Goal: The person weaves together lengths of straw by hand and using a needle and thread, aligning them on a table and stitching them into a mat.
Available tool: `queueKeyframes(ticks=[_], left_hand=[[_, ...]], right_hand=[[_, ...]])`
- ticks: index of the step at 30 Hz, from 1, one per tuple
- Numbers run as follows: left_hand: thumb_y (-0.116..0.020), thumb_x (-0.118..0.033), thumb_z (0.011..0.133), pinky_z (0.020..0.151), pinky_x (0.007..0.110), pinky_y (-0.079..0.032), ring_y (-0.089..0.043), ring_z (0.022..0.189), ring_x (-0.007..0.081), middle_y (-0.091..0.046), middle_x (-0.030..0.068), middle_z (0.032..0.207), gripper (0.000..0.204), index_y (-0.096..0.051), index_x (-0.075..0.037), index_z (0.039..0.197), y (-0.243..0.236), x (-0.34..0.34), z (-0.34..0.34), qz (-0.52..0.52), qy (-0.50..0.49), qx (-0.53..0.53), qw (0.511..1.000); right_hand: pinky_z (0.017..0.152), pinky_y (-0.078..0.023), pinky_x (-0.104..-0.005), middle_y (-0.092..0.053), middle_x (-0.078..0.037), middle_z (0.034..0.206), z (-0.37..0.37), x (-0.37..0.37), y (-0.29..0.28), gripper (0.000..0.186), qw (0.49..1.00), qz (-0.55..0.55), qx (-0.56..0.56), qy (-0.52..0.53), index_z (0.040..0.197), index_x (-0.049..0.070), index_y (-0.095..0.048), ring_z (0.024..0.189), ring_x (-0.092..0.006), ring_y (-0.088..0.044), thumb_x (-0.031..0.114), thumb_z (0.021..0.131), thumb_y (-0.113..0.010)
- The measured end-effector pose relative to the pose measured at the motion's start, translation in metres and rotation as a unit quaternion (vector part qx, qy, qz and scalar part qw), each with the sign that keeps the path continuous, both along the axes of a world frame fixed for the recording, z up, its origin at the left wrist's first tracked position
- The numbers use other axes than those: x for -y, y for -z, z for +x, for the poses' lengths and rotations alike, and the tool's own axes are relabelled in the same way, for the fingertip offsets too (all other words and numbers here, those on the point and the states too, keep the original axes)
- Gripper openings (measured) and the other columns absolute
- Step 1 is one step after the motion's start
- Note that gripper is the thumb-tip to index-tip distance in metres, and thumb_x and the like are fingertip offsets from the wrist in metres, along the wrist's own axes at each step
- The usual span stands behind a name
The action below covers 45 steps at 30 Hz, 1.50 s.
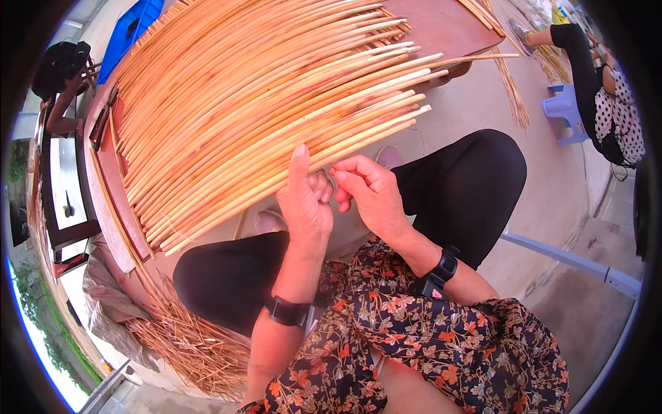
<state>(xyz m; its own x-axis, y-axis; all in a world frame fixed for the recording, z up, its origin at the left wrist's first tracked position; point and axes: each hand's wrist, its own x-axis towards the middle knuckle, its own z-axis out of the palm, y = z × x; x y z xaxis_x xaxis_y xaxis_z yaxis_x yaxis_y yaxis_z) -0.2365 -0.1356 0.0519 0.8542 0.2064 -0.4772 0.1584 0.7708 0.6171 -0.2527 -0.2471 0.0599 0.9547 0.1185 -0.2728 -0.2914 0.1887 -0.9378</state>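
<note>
A wide mat of long straw-coloured stalks [276, 103], laid side by side, covers most of the table before me. Its near edge runs just beyond my hands. My left hand [307, 200] has its thumb raised against the nearest stalks and its other fingers curled in. Close on its right, my right hand [372, 196] pinches thumb and forefinger together, almost touching the left fingers. Whatever lies between the fingers is too small or hidden to make out. A thin loose strand [167, 224] crosses the stalks near the mat's left end.
The reddish table [455, 31] shows past the mat. A heap of thin dry stalks [200, 352] lies at my left beside a grey-brown cloth [114, 303]. A blue stool [567, 114] and a seated person [586, 76] are at right; another person [65, 83] is far left.
</note>
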Motion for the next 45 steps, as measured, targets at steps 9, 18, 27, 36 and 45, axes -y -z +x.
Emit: queueKeyframes(ticks=[9, 18, 27, 36, 45], left_hand=[[-0.065, -0.02, 0.092, 0.039, 0.022, -0.024, -0.028, 0.043, 0.0022, -0.041, -0.0078, 0.059, 0.013, -0.058, -0.011, 0.099, -0.003, 0.002, 0.002, 0.009, -0.027, -0.021, 0.999], [-0.066, -0.018, 0.091, 0.039, 0.021, -0.025, -0.031, 0.043, 0.003, -0.045, -0.0066, 0.061, 0.016, -0.059, -0.007, 0.1, -0.006, 0.0, -0.001, 0.02, -0.006, -0.003, 1.0], [-0.067, -0.018, 0.09, 0.039, 0.021, -0.026, -0.031, 0.044, 0.0027, -0.049, -0.0055, 0.067, 0.018, -0.058, -0.008, 0.103, -0.006, -0.005, -0.002, -0.018, -0.022, -0.035, 0.999], [-0.067, -0.02, 0.09, 0.04, 0.02, -0.027, -0.032, 0.046, 0.0023, -0.051, -0.0042, 0.073, 0.024, -0.057, -0.008, 0.108, -0.01, -0.008, -0.002, -0.038, -0.008, -0.049, 0.998], [-0.068, -0.024, 0.089, 0.041, 0.021, -0.023, -0.03, 0.044, 0.0036, -0.035, -0.0083, 0.056, 0.017, -0.056, -0.012, 0.094, -0.016, -0.01, 0.0, -0.02, 0.022, -0.086, 0.996]], right_hand=[[0.053, -0.044, -0.021, -0.059, -0.002, 0.07, 0.003, -0.003, -0.006, 0.012, 1.0, 0.013, -0.012, 0.006, 0.096, -0.002, -0.062, 0.058, -0.007, -0.054, 0.009, 0.095, -0.056], [0.056, -0.044, -0.0207, -0.06, -0.001, 0.073, 0.005, -0.005, -0.002, 0.012, 1.0, 0.017, -0.01, 0.015, 0.095, 0.0, -0.063, 0.061, -0.0065, -0.054, 0.011, 0.094, -0.059], [0.054, -0.044, -0.0198, -0.061, 0.0, 0.073, 0.002, -0.009, -0.001, 0.009, 1.0, 0.002, -0.007, 0.007, 0.094, 0.001, -0.062, 0.061, -0.0053, -0.053, 0.009, 0.094, -0.058], [0.054, -0.044, -0.0198, -0.062, -0.001, 0.072, 0.002, -0.01, 0.007, 0.01, 1.0, -0.001, -0.001, 0.013, 0.094, 0.001, -0.063, 0.06, -0.0052, -0.054, 0.01, 0.094, -0.06], [0.05, -0.042, -0.0192, -0.06, 0.0, 0.067, 0.001, -0.012, 0.003, 0.012, 0.998, -0.021, -0.028, 0.042, 0.093, 0.001, -0.067, 0.057, -0.004, -0.052, 0.012, 0.092, -0.063]])
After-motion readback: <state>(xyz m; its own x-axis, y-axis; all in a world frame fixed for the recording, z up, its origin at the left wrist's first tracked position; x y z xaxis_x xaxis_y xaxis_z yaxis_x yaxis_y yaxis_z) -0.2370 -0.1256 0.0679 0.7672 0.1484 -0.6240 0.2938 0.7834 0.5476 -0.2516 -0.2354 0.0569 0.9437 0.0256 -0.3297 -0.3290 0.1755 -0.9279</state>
